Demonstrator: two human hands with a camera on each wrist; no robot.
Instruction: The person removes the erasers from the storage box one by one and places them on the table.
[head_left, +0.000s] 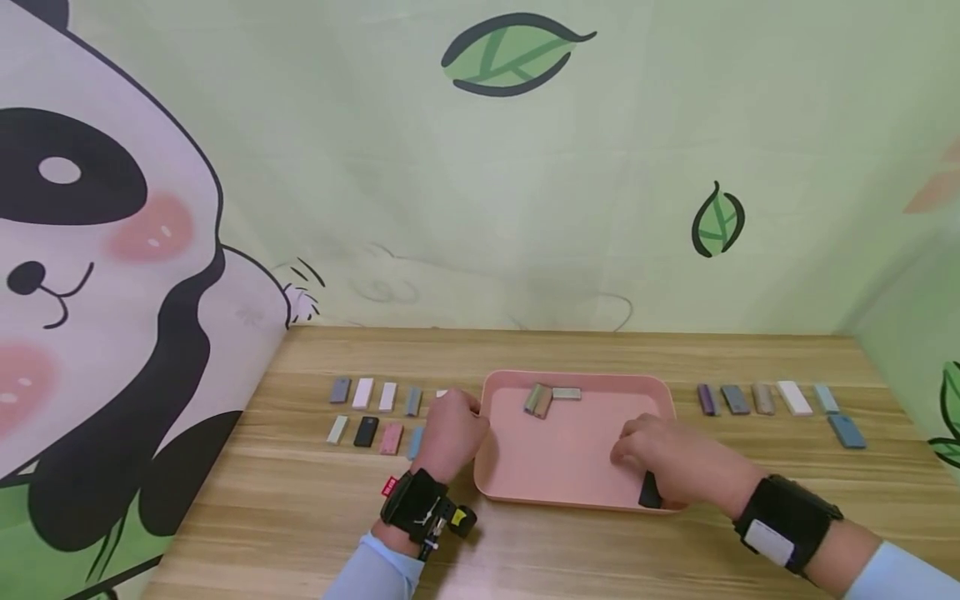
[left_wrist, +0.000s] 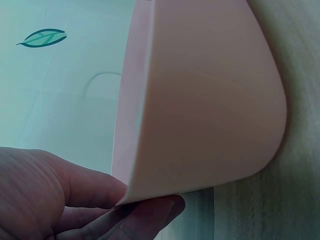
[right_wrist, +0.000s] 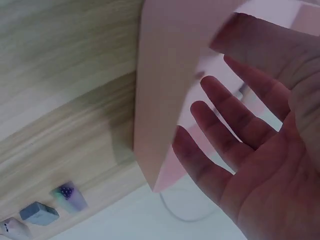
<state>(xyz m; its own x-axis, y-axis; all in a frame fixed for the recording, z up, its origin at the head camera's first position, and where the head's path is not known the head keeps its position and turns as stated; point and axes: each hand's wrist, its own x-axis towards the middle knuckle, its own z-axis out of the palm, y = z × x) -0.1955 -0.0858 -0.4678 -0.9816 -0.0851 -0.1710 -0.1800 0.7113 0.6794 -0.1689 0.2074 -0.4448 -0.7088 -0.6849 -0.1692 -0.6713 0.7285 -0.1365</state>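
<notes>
A pink rectangular tray (head_left: pixel 562 467) lies on the table between both hands. My left hand (head_left: pixel 453 433) pinches its left rim; in the left wrist view the thumb (left_wrist: pixel 95 187) and fingers meet on the tray's edge. The right hand (head_left: pixel 667 458) hovers over the tray's front right part. Its fingers (right_wrist: pixel 220 125) are loosely bent and spread, with nothing between them in the right wrist view. A black piece (head_left: pixel 649 490) shows just below that hand at the tray's front right. Small brownish and greenish-grey blocks (head_left: pixel 566 393) lie at the tray's back left.
Left of the tray stand two rows of small flat blocks, among them a black one (head_left: pixel 367 431) and a pink one (head_left: pixel 392 438). More blocks lie to the right, including a white one (head_left: pixel 794 398) and a blue one (head_left: pixel 847 432). A printed cloth backdrop (head_left: pixel 480 208) rises behind the table.
</notes>
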